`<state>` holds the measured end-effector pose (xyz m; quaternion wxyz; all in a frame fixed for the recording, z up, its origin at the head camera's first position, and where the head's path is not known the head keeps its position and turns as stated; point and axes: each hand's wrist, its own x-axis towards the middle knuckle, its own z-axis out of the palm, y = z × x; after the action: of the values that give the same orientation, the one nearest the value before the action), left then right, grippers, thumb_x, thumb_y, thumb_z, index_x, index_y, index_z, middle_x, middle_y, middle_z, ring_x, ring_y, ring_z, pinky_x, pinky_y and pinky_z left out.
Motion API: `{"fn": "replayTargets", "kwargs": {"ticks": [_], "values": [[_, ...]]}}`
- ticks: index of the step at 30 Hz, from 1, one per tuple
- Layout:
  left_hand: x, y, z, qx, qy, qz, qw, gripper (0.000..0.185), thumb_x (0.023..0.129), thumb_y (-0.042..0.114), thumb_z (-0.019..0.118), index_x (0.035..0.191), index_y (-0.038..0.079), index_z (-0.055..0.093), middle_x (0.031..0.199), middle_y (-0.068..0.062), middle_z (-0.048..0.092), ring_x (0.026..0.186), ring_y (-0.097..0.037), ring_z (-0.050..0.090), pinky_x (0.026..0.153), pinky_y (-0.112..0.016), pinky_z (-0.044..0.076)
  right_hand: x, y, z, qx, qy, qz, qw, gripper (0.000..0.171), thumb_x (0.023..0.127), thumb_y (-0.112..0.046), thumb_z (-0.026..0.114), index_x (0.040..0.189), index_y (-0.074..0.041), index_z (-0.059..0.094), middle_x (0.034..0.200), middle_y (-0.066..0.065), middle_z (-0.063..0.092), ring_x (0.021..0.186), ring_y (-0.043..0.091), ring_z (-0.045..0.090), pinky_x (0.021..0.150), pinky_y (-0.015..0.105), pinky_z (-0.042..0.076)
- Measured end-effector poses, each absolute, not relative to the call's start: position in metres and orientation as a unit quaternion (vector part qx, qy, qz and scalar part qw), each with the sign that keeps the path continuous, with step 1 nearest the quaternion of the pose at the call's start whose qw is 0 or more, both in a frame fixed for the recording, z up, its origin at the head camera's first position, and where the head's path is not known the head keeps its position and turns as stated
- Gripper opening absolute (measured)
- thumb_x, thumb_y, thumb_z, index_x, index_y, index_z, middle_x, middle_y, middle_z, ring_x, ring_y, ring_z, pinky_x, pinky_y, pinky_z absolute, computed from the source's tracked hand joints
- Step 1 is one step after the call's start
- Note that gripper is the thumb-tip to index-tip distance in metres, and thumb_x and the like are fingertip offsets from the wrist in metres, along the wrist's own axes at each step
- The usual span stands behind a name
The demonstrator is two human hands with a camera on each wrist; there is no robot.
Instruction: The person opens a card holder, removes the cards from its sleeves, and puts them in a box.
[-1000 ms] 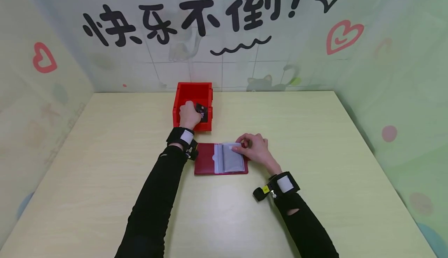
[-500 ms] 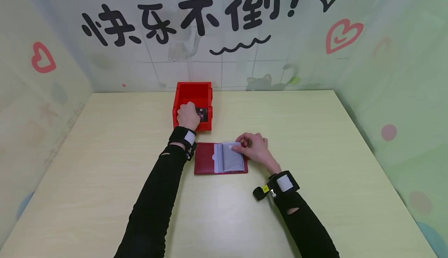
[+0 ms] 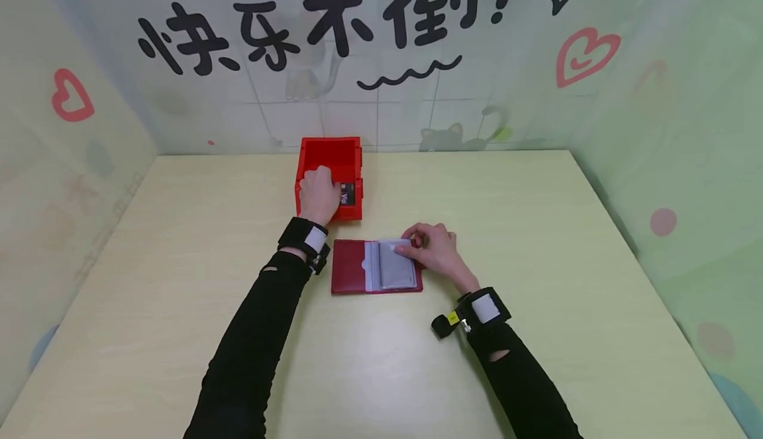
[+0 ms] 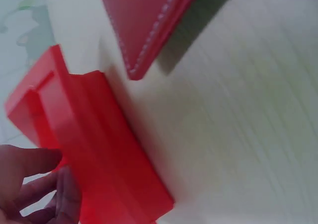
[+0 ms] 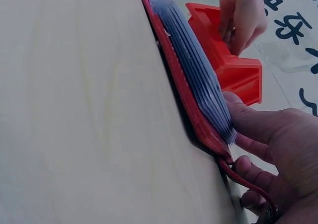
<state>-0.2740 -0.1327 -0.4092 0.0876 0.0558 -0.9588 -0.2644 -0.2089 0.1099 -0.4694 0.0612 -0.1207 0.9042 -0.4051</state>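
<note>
One card holder, one red bin, two hands.

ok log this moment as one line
left hand: in red box, on card | right hand: pinching card holder sleeves | table

Soft, even light falls from above in the head view, bright and without glare; only faint shadows lie on the table under the arms. The walls bow outward toward the edges. The left wrist view is smeared with motion blur. The right wrist view is sharper, though the near fingers look soft.
</note>
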Motion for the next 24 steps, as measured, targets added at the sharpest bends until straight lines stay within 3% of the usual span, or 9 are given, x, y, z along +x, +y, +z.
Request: {"fn": "replayTargets", "kwargs": {"ticks": [3,6,11,15,21,24], "values": [[-0.260,-0.132,-0.400,0.011,-0.944,-0.304,0.125,0.020,0.098,0.013,0.062,0.101,-0.004,0.073,0.095,-0.021,0.073,0.084,-0.033,0.066,0.082,-0.044,0.060,-0.209,0.110,-0.468,-0.121,0.905,-0.403,0.060,0.025,0.088,-0.029,0.078,0.105,-0.012,0.070,0.077,0.004,0.052,0.102,0.027,0.047,0.095,0.046,0.021],[-0.241,-0.129,-0.395,-0.032,-0.933,-0.336,0.127,0.018,0.097,0.012,0.064,0.104,-0.002,0.073,0.093,-0.019,0.073,0.081,-0.030,0.064,0.076,-0.040,0.059,-0.208,0.111,-0.467,-0.123,0.904,-0.406,0.057,0.026,0.088,-0.029,0.078,0.106,-0.011,0.070,0.077,0.004,0.052,0.101,0.027,0.046,0.094,0.045,0.020],[-0.209,-0.121,-0.403,-0.094,-0.929,-0.357,0.019,0.022,0.094,0.018,0.069,0.110,0.003,0.072,0.091,-0.014,0.071,0.078,-0.023,0.061,0.069,-0.027,0.053,-0.208,0.112,-0.466,-0.127,0.903,-0.407,0.049,0.027,0.088,-0.030,0.078,0.104,-0.011,0.070,0.076,0.003,0.051,0.098,0.027,0.046,0.092,0.045,0.020],[-0.194,-0.118,-0.417,-0.120,-0.918,-0.371,-0.077,0.040,0.090,0.024,0.075,0.125,0.005,0.065,0.094,-0.011,0.069,0.081,-0.020,0.061,0.069,-0.023,0.051,-0.207,0.112,-0.465,-0.132,0.902,-0.408,0.046,0.027,0.087,-0.030,0.079,0.104,-0.011,0.070,0.076,0.003,0.052,0.097,0.027,0.047,0.092,0.046,0.020],[-0.186,-0.115,-0.434,-0.162,-0.924,-0.326,-0.114,0.080,0.082,0.035,0.083,0.148,0.009,0.047,0.102,-0.009,0.062,0.093,-0.019,0.057,0.075,-0.029,0.048,-0.206,0.111,-0.466,-0.145,0.907,-0.394,0.031,0.028,0.087,-0.029,0.079,0.107,-0.010,0.072,0.076,0.004,0.055,0.091,0.025,0.053,0.092,0.049,0.023],[-0.184,-0.113,-0.436,-0.170,-0.931,-0.296,-0.128,0.087,0.079,0.040,0.084,0.152,0.015,0.044,0.109,-0.009,0.059,0.100,-0.020,0.055,0.076,-0.031,0.049,-0.205,0.109,-0.465,-0.152,0.912,-0.381,0.023,0.030,0.087,-0.030,0.080,0.108,-0.010,0.073,0.078,0.005,0.058,0.086,0.022,0.055,0.094,0.052,0.027]]}}
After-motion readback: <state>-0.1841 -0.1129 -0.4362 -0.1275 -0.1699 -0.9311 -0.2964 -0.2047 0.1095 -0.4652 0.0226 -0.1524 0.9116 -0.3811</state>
